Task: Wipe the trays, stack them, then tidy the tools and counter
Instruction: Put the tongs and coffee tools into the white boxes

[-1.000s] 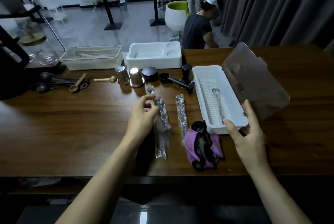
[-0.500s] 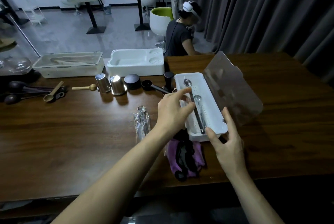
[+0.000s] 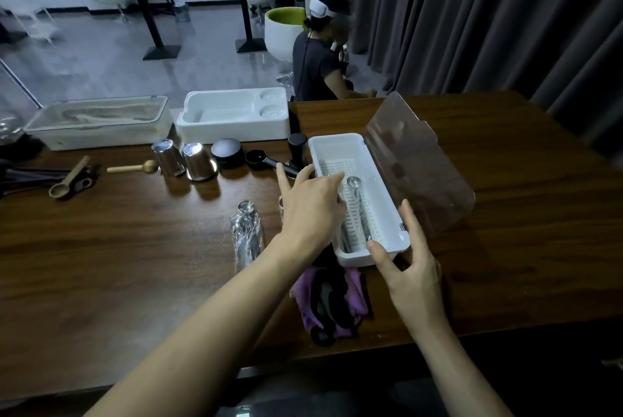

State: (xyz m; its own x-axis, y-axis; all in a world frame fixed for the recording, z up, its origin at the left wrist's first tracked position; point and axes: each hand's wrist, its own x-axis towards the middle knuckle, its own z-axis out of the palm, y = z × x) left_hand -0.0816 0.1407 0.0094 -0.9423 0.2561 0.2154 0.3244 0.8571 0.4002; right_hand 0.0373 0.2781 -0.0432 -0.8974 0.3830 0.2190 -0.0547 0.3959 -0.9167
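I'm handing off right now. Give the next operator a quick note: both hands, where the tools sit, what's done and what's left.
Left hand: open, over the white utensil box, no grip visible.
Right hand: steadying the box's near end; clear lid open.
Done: wrapped spoons lie in the box.
Left: wrapped spoons on the counter, steel cups, wooden scoop, purple cloth. Trays unstacked at the back.

White slotted tray (image 3: pixel 387 214), lid open, near counter's (image 3: pixel 101 265) front edge; wrapped spoons (image 3: pixel 358 207) lie inside.
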